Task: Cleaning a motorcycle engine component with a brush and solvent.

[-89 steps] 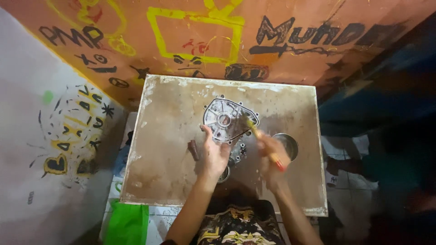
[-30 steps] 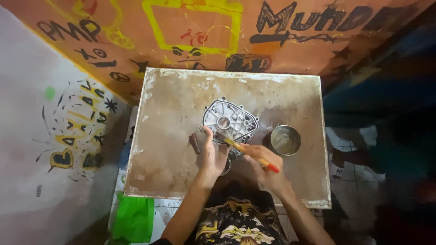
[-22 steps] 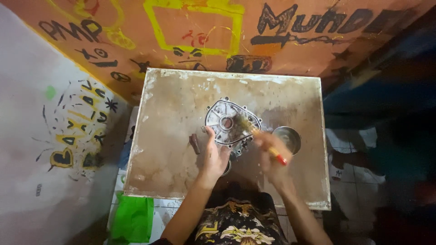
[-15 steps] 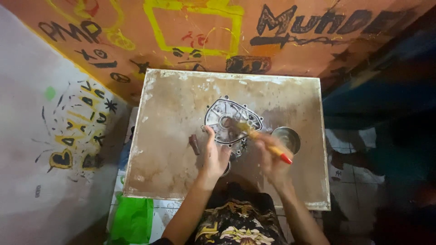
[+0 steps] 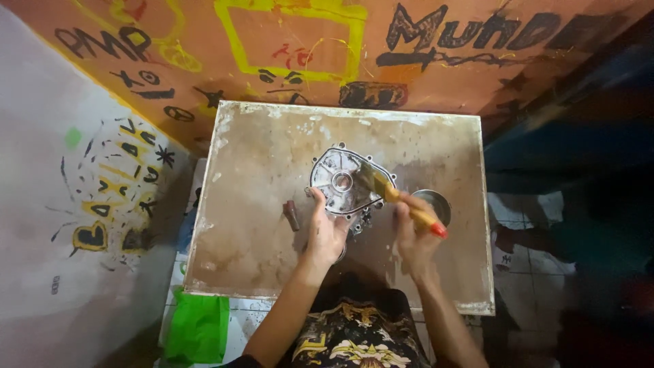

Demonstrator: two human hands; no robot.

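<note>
The metal cover is a flat, roughly round casting, dull silver with dark grime, with a round hole at its middle and small bolt ears along its rim. It lies on the table, a little right of centre and nearer the far half, its near edge tipped up slightly where the left hand takes it.

The table is a stained brown sheet with pale, worn edges. Its left half is mostly bare, with only a small dark reddish piece lying just left of the left hand. The far edge runs close under the painted orange wall; the left edge stands near a white wall with scribbles. On the right, a small round tin sits near the table's right edge, partly hidden behind the right hand. The near edge is taken up by the person's body (both forearms cross it).

The left hand's grip is closed on the cover's near rim, thumb on top. The right hand's grip is closed around the yellow handle of a brush, whose red tip points toward the near right. The bristles rest on the cover's right side, so the cover lies between the two hands and just beyond them.
</note>
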